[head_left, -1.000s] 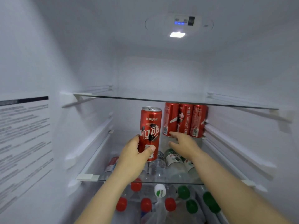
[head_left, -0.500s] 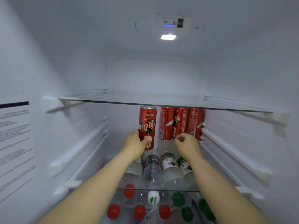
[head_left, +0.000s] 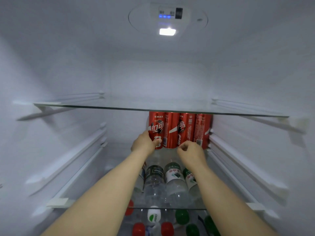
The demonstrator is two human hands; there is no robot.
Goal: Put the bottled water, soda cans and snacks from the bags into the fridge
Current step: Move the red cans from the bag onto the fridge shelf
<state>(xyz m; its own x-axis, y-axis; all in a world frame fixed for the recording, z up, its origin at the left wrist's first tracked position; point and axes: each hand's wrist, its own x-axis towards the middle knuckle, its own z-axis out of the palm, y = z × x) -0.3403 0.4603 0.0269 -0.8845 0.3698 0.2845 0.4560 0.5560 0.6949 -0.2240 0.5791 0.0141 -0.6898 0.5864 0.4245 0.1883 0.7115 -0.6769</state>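
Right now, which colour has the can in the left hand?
The can in the left hand is red with white lettering; the head view shows it.

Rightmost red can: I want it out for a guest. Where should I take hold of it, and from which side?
Probably its lower body, from the front. The rightmost can stands upright with its top close under the glass shelf, flanked by the next can and the wall rail, so top and sides look blocked; draw it forward.
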